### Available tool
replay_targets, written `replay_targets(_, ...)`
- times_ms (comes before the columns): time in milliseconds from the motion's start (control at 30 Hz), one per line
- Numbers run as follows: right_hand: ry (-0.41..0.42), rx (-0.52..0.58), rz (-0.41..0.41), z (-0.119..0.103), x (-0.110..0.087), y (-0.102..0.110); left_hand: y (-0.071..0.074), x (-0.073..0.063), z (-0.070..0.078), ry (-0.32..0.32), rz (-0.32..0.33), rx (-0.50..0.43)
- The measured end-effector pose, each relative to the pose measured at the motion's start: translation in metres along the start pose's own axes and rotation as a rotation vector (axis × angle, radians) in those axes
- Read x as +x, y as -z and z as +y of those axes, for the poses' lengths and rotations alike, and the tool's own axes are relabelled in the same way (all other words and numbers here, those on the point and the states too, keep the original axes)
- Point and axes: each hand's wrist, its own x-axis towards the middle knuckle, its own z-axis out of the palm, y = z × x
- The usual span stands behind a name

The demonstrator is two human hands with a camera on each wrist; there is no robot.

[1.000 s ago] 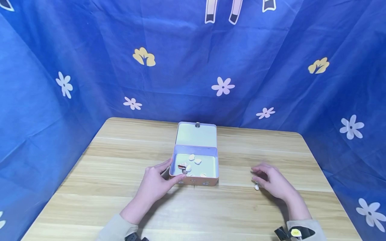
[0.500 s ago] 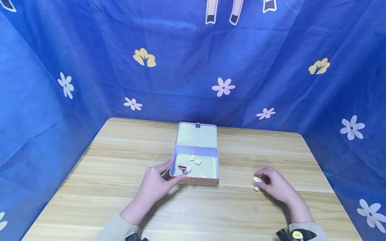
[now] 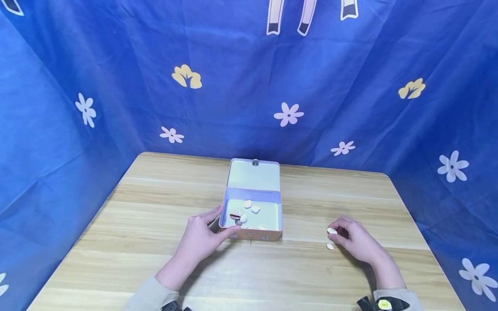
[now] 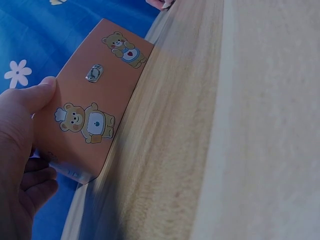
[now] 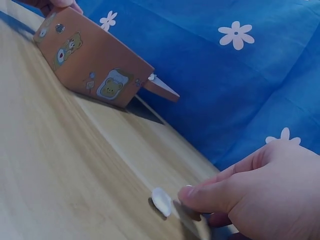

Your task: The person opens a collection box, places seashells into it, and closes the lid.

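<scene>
An orange tin box (image 3: 256, 234) with bear pictures on its side stands with its lid (image 3: 253, 175) swung back. Inside lie several white seashells (image 3: 255, 209) and a dark-striped one (image 3: 235, 215). My left hand (image 3: 204, 235) grips the box's left front corner, thumb over the front rim and fingers along the left side. To the right, my right hand (image 3: 355, 237) pinches a white seashell (image 3: 332, 231) between thumb and fingers, low over the table; the thumb mostly hides it in the right wrist view. Another white seashell (image 5: 161, 201) lies on the table just beside the thumb.
The wood-grain table (image 3: 280, 276) bears the box and the shells. A blue cloth (image 3: 233, 95) with flowers hangs behind the table and along both sides. In the left wrist view, a metal latch piece (image 4: 94, 73) sits on the box's front.
My right hand has come down onto a white seashell and pinched it. The loose seashell beside it has shifted slightly toward the front. The left hand and box have stayed put.
</scene>
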Motion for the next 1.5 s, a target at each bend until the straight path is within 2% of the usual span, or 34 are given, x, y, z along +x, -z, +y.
replay_targets(233,-0.042,0.026,-0.024,-0.010,0.009,0.008,0.000,0.000,0.000,-0.019,0.006,0.004)
replay_targets(367,-0.031,0.054,-0.029,-0.017,0.017,0.011,0.000,0.000,-0.001,-0.008,0.004,-0.003)
replay_targets(533,0.035,0.069,0.006,-0.026,0.029,0.012,0.000,0.000,-0.002,0.003,-0.002,-0.012)
replay_targets(733,0.111,0.031,0.030,-0.041,0.044,0.015,0.000,-0.001,-0.002,-0.022,0.014,-0.021)
replay_targets(967,0.126,0.026,0.013,-0.068,0.061,0.015,0.000,-0.001,-0.002,-0.026,0.012,-0.010)
replay_targets(1500,0.297,0.110,-0.015,-0.114,0.099,0.002,-0.001,-0.002,-0.001,-0.033,0.017,-0.009)
